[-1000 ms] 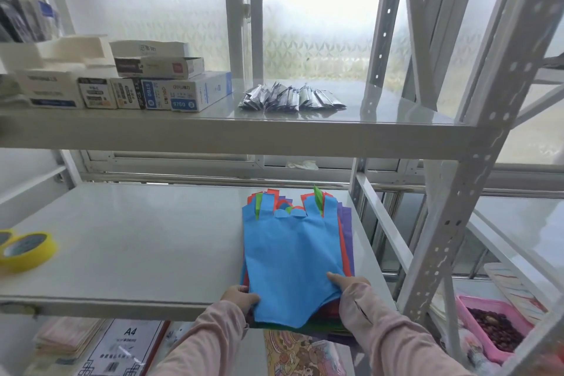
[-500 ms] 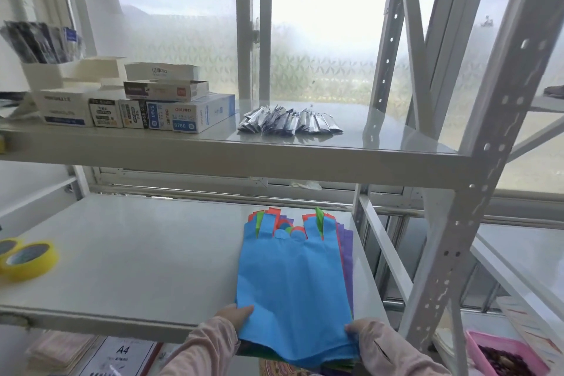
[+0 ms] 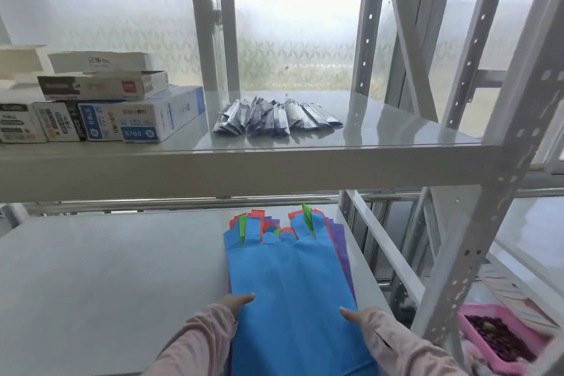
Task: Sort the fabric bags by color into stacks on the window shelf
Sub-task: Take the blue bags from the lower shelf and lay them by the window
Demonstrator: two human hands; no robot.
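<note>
Lying at the right end of the white lower window shelf (image 3: 106, 284), the mixed pile of orange, green and purple fabric bags (image 3: 339, 241) points its handles at the far edge, while its bottoms reach the near edge where they are easy to grasp. A blue fabric bag (image 3: 290, 284) lies on top.

The left hand (image 3: 236, 304) and right hand (image 3: 358, 316) each pinch a near corner of the blue fabric bag. Their thumbs lie flat on top and their fingers are hidden beneath, so I cannot tell whether they hold that bag alone or more of the pile. Holding both corners likely keeps the limp cloth flat as it comes off.

No color stacks are visible on the shelf yet, and the bare stretch toward its left end looks like the room left for them.
</note>
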